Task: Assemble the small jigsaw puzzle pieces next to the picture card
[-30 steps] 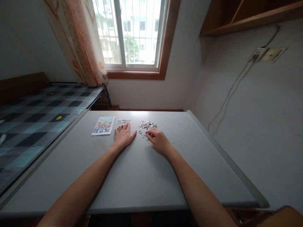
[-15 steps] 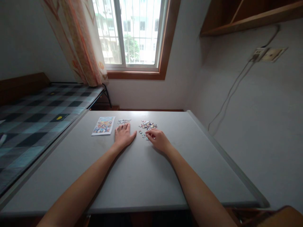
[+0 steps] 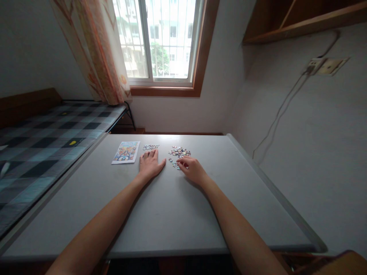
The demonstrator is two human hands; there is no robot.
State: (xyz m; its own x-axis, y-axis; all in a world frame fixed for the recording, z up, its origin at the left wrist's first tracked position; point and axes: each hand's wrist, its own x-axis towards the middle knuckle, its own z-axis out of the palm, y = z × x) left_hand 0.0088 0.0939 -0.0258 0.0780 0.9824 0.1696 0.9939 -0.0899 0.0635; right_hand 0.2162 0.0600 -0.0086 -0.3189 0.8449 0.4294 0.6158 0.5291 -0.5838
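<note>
My left hand (image 3: 149,163) lies flat on the white table (image 3: 160,214), fingers stretched and thumb out to the side. Just beyond its fingertips is a small patch of jigsaw pieces (image 3: 150,147); whether the fingers touch it I cannot tell. My right hand (image 3: 192,168) is closed in a pinch over a few loose, pale jigsaw pieces (image 3: 173,162). Whatever is between its fingertips is too small to make out. Behind it spreads a heap of mixed-colour jigsaw pieces (image 3: 179,151). A colourful printed picture sheet (image 3: 125,152) rests left of my left hand.
Raised grey edging (image 3: 275,191) runs along the table's right side. A bed with a checked cover (image 3: 71,130) stands to the left. Ahead are a barred window (image 3: 169,42) and a curtain (image 3: 97,57). A cable (image 3: 276,116) hangs down the right wall.
Both hands keep the same place and pose. The whole view has shifted very slightly; the pieces and the picture sheet look unmoved.
</note>
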